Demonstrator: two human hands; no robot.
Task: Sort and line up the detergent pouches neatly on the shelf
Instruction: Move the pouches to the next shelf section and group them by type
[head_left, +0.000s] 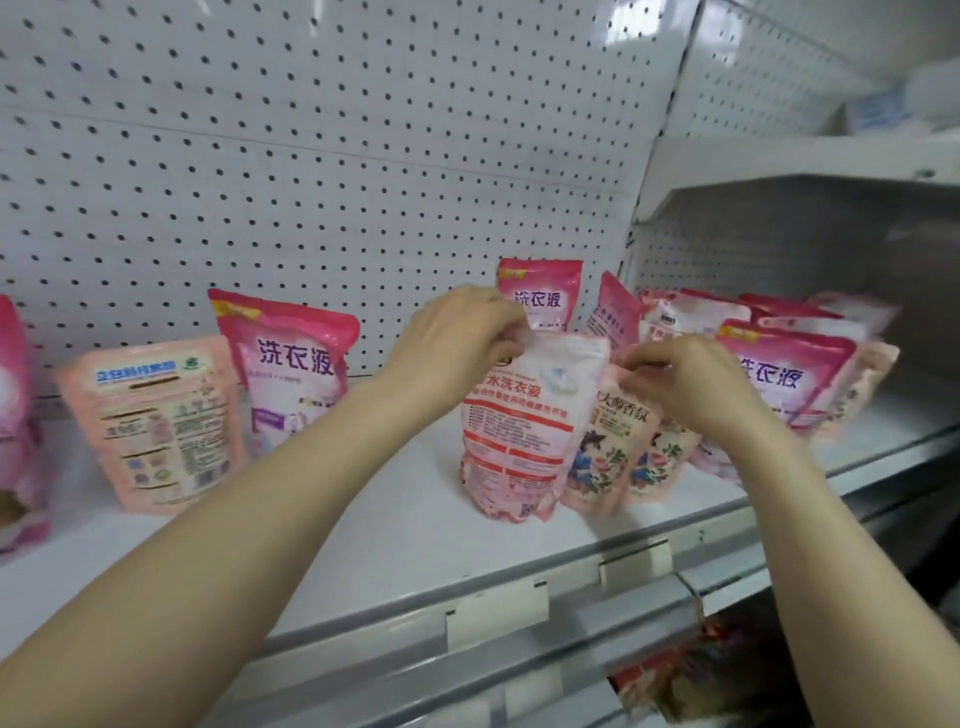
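A white and pink detergent pouch (524, 431) stands upright near the middle of the white shelf (395, 525), its printed back toward me. My left hand (457, 338) pinches its top left corner. My right hand (685, 379) grips the top of a peach floral pouch (605, 457) just to its right, beside another floral pouch (660, 462). A peach pouch (156, 421) and a magenta pouch (291, 369) stand apart at the left. Another magenta pouch (540, 293) stands behind my hands. Several pink pouches (779, 374) crowd the right.
A pegboard back wall (311, 156) rises behind the shelf. An upper shelf (810, 156) overhangs the right side. Price-tag holders (498, 608) line the shelf's front rail. A pink pouch (15, 426) shows at the far left edge. Packaged goods (691, 670) sit on the shelf below.
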